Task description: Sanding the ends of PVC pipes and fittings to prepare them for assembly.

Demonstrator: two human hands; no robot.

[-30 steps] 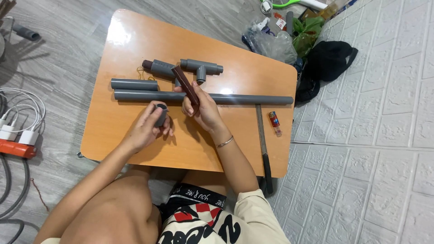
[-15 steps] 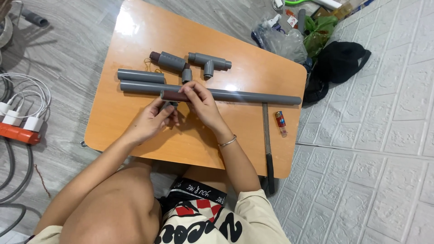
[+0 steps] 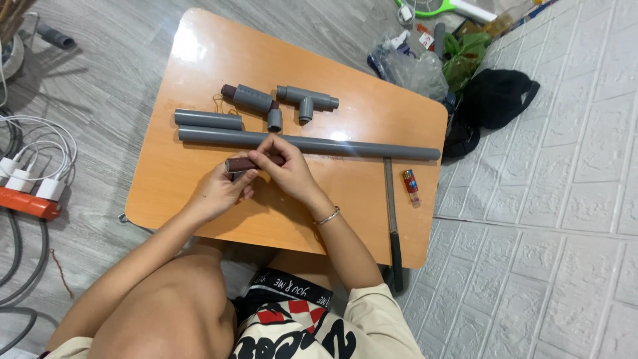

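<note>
My left hand point(image 3: 219, 191) and my right hand point(image 3: 286, 173) meet over the middle of the small orange table point(image 3: 345, 193). Together they hold a short pipe piece wrapped in a dark reddish-brown strip point(image 3: 247, 163). The left hand grips it from below; the right hand's fingers lie on top of the wrap. Just beyond them lies a long grey pipe point(image 3: 359, 147). A silver bracelet sits on my right wrist.
A short grey pipe point(image 3: 208, 119), a grey fitting with a brown end point(image 3: 249, 98), a small coupling point(image 3: 274, 119) and a tee fitting point(image 3: 307, 102) lie at the back. A hacksaw blade point(image 3: 391, 199) and a red lighter point(image 3: 411, 183) lie right. A power strip point(image 3: 26, 199) sits on the floor at left.
The brown strip, earlier held upright in my right hand, now lies wound around the short piece, and both hands have closed together on it in front of the long pipe.
</note>
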